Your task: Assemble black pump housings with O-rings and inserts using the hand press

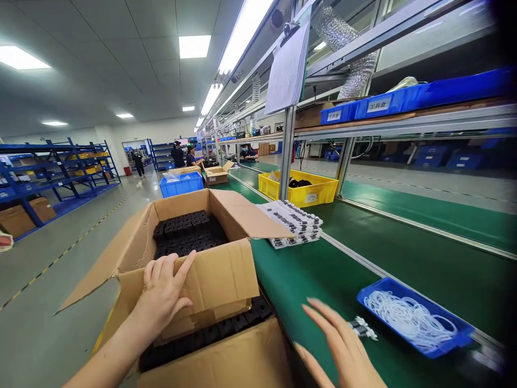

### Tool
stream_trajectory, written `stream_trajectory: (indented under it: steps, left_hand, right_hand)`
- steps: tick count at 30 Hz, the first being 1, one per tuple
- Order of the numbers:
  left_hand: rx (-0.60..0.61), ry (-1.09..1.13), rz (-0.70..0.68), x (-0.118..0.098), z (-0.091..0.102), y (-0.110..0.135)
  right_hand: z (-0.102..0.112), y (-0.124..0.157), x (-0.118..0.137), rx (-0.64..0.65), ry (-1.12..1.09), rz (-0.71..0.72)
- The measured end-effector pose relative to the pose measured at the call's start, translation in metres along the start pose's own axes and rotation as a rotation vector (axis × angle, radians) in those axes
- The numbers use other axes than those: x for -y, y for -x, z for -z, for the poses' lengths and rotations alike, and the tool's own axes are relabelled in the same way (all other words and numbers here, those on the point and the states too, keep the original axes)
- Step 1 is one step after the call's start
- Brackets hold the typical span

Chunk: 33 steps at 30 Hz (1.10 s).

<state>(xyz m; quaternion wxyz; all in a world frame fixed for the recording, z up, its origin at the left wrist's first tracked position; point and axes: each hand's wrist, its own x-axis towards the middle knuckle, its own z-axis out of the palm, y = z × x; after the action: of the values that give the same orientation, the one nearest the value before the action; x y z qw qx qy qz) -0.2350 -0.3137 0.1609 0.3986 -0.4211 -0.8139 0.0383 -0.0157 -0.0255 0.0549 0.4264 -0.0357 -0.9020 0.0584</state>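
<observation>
My left hand [163, 293] rests on the folded near flap of an open cardboard box [218, 277], fingers hooked over the flap's top edge. The box is full of black parts [186, 233] stacked in rows. My right hand [343, 347] hovers open over the green work surface [307, 275], fingers stretched out and slightly blurred. Just beyond its fingertips lies a small black-and-white part [362, 327].
A blue tray [416, 318] of white looped cords sits to the right. A stack of packed parts [297, 222] and a yellow bin [299, 188] lie farther along. Blue bins line the shelf above. Other people work at the far end of the line.
</observation>
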Motion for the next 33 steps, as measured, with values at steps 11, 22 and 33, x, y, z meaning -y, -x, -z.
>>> stream_trajectory:
  steps: [11, 22, 33]
  left_hand:
    - [0.138, 0.204, -0.034, 0.015, 0.008, 0.010]
    - [0.567, 0.246, -0.209, 0.091, -0.018, -0.249]
    - [0.940, 0.184, -0.420, 0.098, -0.231, -0.290]
  right_hand:
    - [-0.045, -0.177, 0.031, 0.227, -0.167, 0.221]
    - [-0.061, -0.166, 0.028, 0.006, -0.316, 0.183]
    - [-0.077, -0.159, 0.020, -0.087, -0.398, 0.131]
